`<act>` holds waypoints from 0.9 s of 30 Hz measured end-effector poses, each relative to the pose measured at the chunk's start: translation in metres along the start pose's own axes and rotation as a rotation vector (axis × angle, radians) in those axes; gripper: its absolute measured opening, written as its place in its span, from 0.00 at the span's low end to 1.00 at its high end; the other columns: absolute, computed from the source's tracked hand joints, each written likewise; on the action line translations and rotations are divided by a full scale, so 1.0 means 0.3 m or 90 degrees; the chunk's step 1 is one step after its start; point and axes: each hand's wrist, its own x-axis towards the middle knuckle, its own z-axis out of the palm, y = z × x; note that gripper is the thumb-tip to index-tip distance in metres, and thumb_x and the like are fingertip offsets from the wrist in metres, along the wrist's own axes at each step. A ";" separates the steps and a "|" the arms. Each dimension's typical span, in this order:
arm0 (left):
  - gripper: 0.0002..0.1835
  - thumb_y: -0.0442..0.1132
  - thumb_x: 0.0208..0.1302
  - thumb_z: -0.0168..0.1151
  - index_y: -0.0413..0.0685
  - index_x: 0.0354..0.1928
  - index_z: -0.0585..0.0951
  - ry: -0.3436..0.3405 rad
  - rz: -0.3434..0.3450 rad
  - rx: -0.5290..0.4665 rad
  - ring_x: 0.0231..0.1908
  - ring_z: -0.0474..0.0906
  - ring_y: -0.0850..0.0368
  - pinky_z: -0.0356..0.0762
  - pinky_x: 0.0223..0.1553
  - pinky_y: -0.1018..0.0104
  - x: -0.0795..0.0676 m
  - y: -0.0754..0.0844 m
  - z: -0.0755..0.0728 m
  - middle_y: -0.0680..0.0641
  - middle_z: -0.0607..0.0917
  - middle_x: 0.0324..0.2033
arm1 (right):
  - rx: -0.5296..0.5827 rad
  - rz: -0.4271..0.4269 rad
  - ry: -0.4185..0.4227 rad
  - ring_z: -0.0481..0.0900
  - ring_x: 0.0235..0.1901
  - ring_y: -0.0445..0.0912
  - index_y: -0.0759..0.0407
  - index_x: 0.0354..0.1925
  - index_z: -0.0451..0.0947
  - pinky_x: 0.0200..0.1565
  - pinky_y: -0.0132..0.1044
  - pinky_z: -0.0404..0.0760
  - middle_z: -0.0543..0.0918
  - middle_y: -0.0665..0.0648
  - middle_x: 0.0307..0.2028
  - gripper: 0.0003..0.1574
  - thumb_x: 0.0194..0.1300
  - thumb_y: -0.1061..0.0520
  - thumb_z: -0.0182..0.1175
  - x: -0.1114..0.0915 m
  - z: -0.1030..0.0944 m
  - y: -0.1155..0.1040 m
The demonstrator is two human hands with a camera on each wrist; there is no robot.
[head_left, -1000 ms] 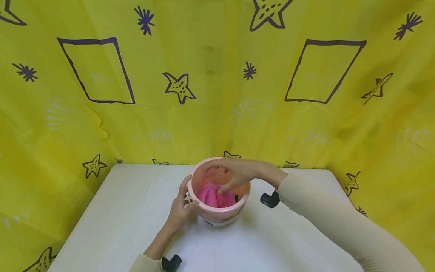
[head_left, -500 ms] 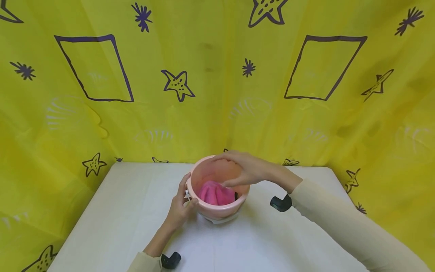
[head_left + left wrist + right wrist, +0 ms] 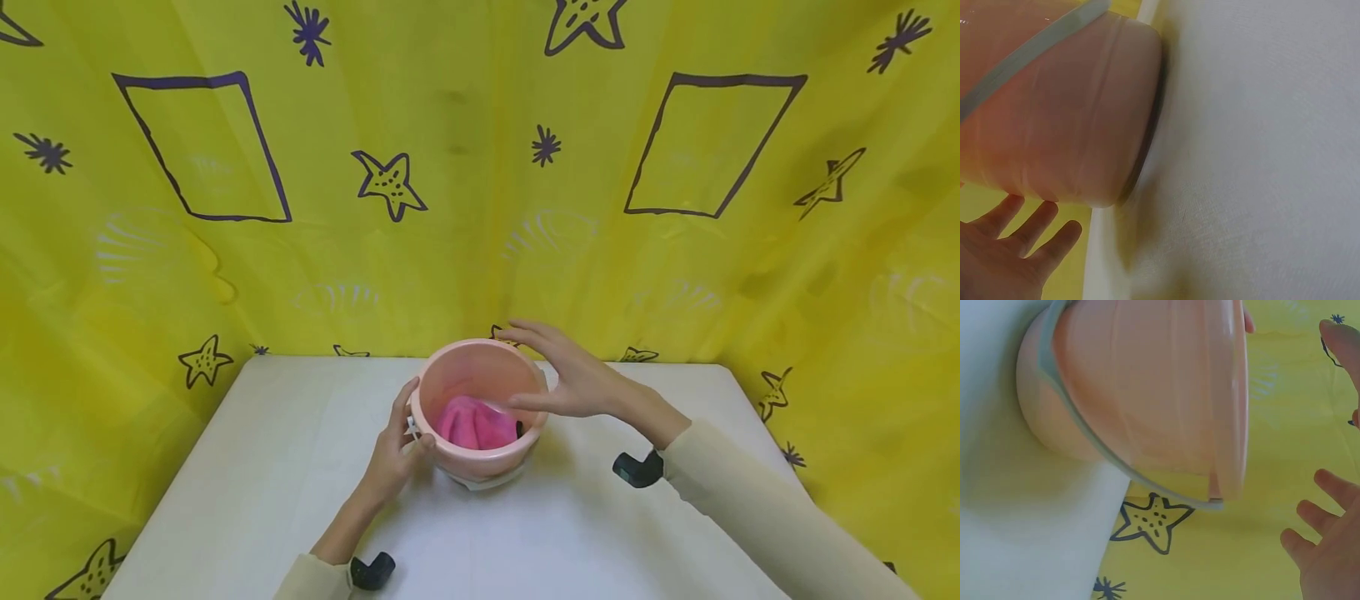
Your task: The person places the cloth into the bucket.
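Observation:
A pink bucket [image 3: 480, 460] stands on the white table, with a bright pink cloth-like thing [image 3: 474, 423] inside it. A small dark bit shows at the right end of that pink thing. My left hand [image 3: 393, 458] rests against the bucket's left side, thumb at the front rim; in the left wrist view its spread fingers [image 3: 1038, 228] reach the wall with their tips. My right hand [image 3: 573, 375] hovers at the bucket's right rim, fingers apart and nothing in them. In the right wrist view that hand [image 3: 1335, 550] is beside the bucket's mouth.
A pale grey handle [image 3: 1094, 439] hangs down along the bucket's outside. The white table [image 3: 300, 433] runs back to a yellow curtain [image 3: 450, 267] printed with dark stars and frames, which also encloses both sides. A small black camera device [image 3: 637, 469] sits at each wrist.
My right hand has come up out of the bucket and moved right, uncovering more of the pink thing inside. The left hand stays at the bucket's side.

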 end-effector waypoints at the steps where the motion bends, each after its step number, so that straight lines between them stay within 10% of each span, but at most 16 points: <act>1: 0.44 0.59 0.70 0.60 0.66 0.82 0.50 -0.001 0.002 0.000 0.70 0.68 0.34 0.79 0.54 0.39 -0.001 0.001 -0.001 0.46 0.60 0.79 | 0.003 0.001 0.006 0.56 0.76 0.56 0.43 0.77 0.63 0.65 0.69 0.67 0.58 0.54 0.79 0.55 0.57 0.39 0.76 -0.009 0.002 0.006; 27: 0.45 0.48 0.69 0.63 0.65 0.82 0.52 -0.014 0.003 0.045 0.65 0.74 0.42 0.78 0.58 0.39 -0.028 0.006 -0.045 0.45 0.73 0.71 | 0.023 0.103 0.117 0.49 0.78 0.61 0.47 0.82 0.49 0.66 0.74 0.58 0.52 0.55 0.81 0.65 0.59 0.39 0.75 -0.260 0.133 0.143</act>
